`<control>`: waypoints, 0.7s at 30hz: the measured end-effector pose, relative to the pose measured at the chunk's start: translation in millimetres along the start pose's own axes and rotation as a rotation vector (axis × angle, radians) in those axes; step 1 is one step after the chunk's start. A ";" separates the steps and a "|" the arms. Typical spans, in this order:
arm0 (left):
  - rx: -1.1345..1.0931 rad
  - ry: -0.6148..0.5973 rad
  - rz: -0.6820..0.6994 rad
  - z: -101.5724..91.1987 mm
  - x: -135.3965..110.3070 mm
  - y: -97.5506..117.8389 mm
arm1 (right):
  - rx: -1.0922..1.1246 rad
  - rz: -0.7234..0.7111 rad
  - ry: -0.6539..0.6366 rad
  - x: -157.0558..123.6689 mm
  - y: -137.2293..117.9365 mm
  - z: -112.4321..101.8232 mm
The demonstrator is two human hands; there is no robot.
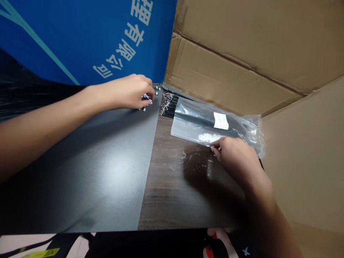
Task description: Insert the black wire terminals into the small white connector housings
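Observation:
My left hand (135,91) reaches to the back of the dark grey mat, its fingers curled and closed on small white connectors (146,97) with black wire. Part of that pile is hidden under the palm. On the right, my right hand (236,159) pinches a tiny whitish piece (212,147), too small to name, beside the near edge of a clear plastic bag (188,130). Black wires with bare silvery tips (168,102) stick out of the bag's left end. Several small clear tubes (184,154) lie scattered on the wood-grain table near my right hand.
A blue panel (88,39) with white characters stands at the back left. Cardboard walls (228,68) close off the back and right. The dark grey mat (107,172) covers the left side of the wood-grain table (161,200). More black wires (27,98) lie at the far left.

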State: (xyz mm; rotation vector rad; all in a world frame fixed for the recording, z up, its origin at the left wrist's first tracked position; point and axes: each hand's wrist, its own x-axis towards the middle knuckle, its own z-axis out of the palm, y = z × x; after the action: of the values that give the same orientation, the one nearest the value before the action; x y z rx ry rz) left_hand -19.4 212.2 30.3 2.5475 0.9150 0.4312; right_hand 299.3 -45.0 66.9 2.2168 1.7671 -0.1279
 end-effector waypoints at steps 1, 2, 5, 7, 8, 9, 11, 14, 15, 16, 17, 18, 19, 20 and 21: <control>0.047 0.004 0.054 6.0 0.1 7.1 | 0.005 -0.010 0.011 -0.3 -0.6 1.1; 0.091 0.012 0.101 12.6 0.5 13.9 | 0.013 -0.021 0.021 -0.6 -1.4 2.0; 0.126 0.015 0.154 32.7 2.5 29.1 | 0.033 -0.045 0.037 -1.6 -3.8 4.2; 0.116 0.019 0.145 43.3 2.4 33.5 | 0.038 -0.051 0.043 -2.3 -5.1 5.2; 0.116 0.029 0.138 47.3 1.8 34.5 | 0.037 -0.053 0.046 -2.5 -5.7 5.6; 0.116 0.043 0.129 50.5 0.9 35.1 | 0.035 -0.054 0.048 -2.7 -6.1 5.9; 0.116 0.075 0.109 55.1 -1.4 36.0 | 0.027 -0.056 0.048 -2.6 -6.9 6.4; 0.109 0.122 0.078 59.0 -4.3 39.0 | 0.016 -0.055 0.046 -1.3 -7.7 6.5; 0.107 0.134 0.069 59.9 -4.9 40.4 | 0.015 -0.054 0.047 -0.7 -7.9 6.5; 0.107 0.145 0.063 60.5 -5.4 42.0 | 0.014 -0.051 0.048 -0.1 -8.0 6.3; 0.107 0.155 0.058 60.8 -5.7 43.8 | 0.015 -0.049 0.051 0.4 -8.1 6.2; 0.108 0.166 0.053 60.6 -5.9 46.0 | 0.016 -0.047 0.055 0.8 -8.1 6.0; 0.109 0.177 0.049 59.6 -6.3 48.7 | 0.018 -0.048 0.059 1.1 -8.0 5.9; 0.113 0.186 0.048 57.3 -7.0 51.9 | 0.020 -0.049 0.063 1.4 -7.9 6.0; 0.113 0.196 0.042 53.6 -8.4 56.0 | 0.023 -0.050 0.067 1.5 -7.6 6.1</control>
State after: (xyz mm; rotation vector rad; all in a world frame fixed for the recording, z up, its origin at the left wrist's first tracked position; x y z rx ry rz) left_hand 26.3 153.1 8.2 2.6663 0.9807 0.6698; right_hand 293.0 -43.8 59.4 2.2176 1.8659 -0.0860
